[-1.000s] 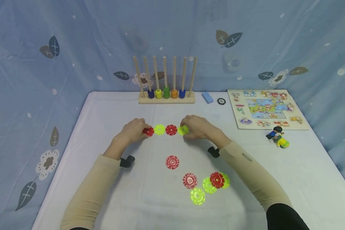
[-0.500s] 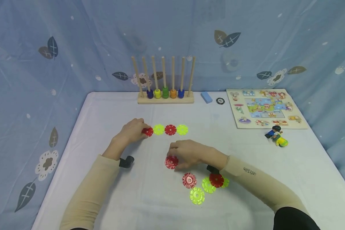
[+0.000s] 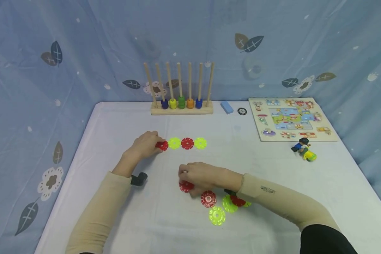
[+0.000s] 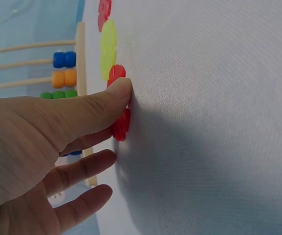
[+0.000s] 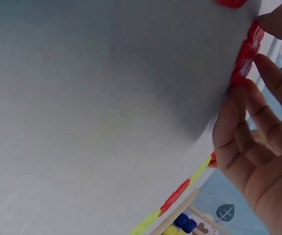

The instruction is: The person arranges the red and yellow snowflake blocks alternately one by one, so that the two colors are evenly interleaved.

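While the left hand (image 3: pixel 143 145) pinches the red end disc (image 3: pixel 163 145), the four-disc row (image 3: pixel 187 143) looks laid; right hand (image 3: pixel 201 175) grips another red disc (image 3: pixel 186 187) nearer, off-row; five more discs (image 3: pixel 217 216) lie rightward on the tabletop (image 3: pixel 146 222), apparently unplaced.

A row (image 3: pixel 187 143) of notched discs, red, lime, red, lime, lies flat, edge to edge, mid-frame; the left hand (image 3: pixel 143 145) pinches its left end. Lower, the right hand (image 3: pixel 200 176) grips a red disc (image 3: pixel 185 187) beside more loose discs (image 3: pixel 217 215).
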